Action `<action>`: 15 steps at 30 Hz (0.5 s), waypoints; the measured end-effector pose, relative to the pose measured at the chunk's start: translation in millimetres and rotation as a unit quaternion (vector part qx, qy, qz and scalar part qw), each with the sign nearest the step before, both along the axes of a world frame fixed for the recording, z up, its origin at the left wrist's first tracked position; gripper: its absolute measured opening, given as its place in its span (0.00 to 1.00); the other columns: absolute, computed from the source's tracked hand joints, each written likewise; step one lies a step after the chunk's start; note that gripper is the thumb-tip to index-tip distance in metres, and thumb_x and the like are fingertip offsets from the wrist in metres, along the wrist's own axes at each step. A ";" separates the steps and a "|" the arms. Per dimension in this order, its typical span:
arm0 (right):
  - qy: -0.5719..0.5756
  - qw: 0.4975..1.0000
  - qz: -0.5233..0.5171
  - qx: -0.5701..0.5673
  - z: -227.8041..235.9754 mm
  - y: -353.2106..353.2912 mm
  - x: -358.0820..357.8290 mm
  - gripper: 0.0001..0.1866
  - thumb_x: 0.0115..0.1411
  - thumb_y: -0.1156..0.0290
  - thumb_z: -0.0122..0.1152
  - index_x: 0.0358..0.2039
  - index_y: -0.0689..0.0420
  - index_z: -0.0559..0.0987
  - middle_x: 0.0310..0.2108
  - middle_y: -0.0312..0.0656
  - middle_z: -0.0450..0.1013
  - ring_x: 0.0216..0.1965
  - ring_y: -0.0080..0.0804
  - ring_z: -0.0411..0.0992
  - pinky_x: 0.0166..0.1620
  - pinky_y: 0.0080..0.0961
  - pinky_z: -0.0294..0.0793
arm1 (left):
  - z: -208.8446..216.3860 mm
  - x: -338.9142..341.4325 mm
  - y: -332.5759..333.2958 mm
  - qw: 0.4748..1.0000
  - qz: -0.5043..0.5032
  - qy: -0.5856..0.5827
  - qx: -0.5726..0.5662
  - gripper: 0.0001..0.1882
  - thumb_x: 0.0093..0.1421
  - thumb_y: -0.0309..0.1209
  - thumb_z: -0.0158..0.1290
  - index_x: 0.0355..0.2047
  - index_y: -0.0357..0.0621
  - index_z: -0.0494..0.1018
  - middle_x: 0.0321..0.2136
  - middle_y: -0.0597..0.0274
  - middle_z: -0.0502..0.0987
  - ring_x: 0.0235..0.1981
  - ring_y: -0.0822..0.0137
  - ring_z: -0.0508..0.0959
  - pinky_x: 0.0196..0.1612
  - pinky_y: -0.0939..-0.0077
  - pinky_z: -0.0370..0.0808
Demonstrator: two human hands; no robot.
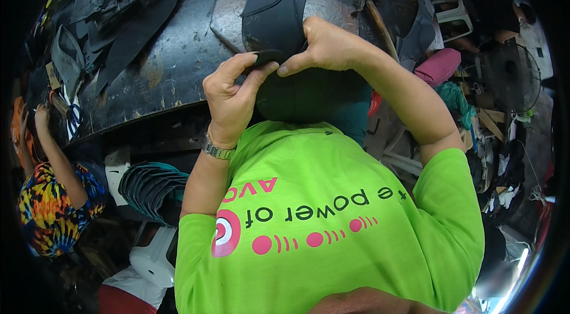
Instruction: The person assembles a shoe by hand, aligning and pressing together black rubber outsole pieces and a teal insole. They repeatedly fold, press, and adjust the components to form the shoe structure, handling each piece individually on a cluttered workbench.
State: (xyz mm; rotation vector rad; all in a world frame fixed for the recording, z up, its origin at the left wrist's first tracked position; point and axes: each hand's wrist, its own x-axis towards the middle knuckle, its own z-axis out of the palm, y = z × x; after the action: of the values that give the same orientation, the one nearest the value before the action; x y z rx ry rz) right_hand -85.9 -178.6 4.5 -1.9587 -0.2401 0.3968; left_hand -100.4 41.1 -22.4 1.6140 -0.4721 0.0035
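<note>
A black stitched piece that looks like a shoe upper (274,20) hangs over the near edge of the dark table. My left hand (228,91), with a metal watch on its wrist, pinches the lower edge of this piece between thumb and fingers, where a small flap turns up. My right hand (326,47) grips the same piece from the right side. Its thumb presses the edge close to my left thumb tip, while its other fingers are hidden behind the piece.
More black cut pieces (136,35) lie heaped on the left of the dark table (160,85). A person in a patterned shirt (56,207) is at far left. Stacked dark curved pieces (153,189) sit below the table edge. A fan (512,73) stands at right.
</note>
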 end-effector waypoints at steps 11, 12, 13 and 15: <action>0.091 0.993 -0.024 0.074 14.9 6.9 -16.2 0.25 0.46 0.67 0.76 0.41 0.70 0.81 0.38 0.46 0.81 0.39 0.29 0.77 0.44 0.26 0.76 | -33.5 -0.5 17.8 0.947 -0.061 0.222 -0.223 0.11 0.66 0.26 0.58 0.47 0.36 0.75 0.40 0.65 0.79 0.33 0.78 0.78 0.38 0.85 0.76; 0.094 0.992 -0.025 0.077 15.9 7.8 -17.3 0.25 0.46 0.67 0.76 0.41 0.70 0.81 0.38 0.46 0.81 0.39 0.29 0.77 0.44 0.25 0.76 | -35.2 -3.2 19.7 0.957 -0.069 0.204 -0.193 0.11 0.66 0.26 0.58 0.47 0.36 0.75 0.40 0.65 0.79 0.33 0.78 0.78 0.38 0.84 0.76; 0.101 0.992 -0.022 0.076 16.4 8.6 -17.9 0.25 0.46 0.68 0.76 0.42 0.70 0.81 0.38 0.46 0.81 0.39 0.29 0.77 0.45 0.25 0.76 | -36.0 -6.5 20.9 0.966 -0.076 0.186 -0.163 0.11 0.66 0.26 0.58 0.47 0.35 0.75 0.39 0.65 0.79 0.34 0.78 0.78 0.39 0.84 0.76; 0.103 0.991 -0.015 0.079 16.7 10.0 -18.5 0.25 0.46 0.69 0.77 0.42 0.70 0.81 0.38 0.46 0.81 0.39 0.29 0.77 0.45 0.25 0.76 | -35.1 -9.3 24.1 0.968 -0.071 0.194 -0.141 0.09 0.65 0.24 0.57 0.44 0.34 0.77 0.37 0.66 0.81 0.35 0.78 0.79 0.42 0.83 0.76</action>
State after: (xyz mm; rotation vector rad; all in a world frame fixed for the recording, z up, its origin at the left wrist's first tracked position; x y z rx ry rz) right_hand -104.4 -168.6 21.2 -1.7502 -0.1055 0.5408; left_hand -109.7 65.2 -57.4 1.2579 -0.2669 -0.3352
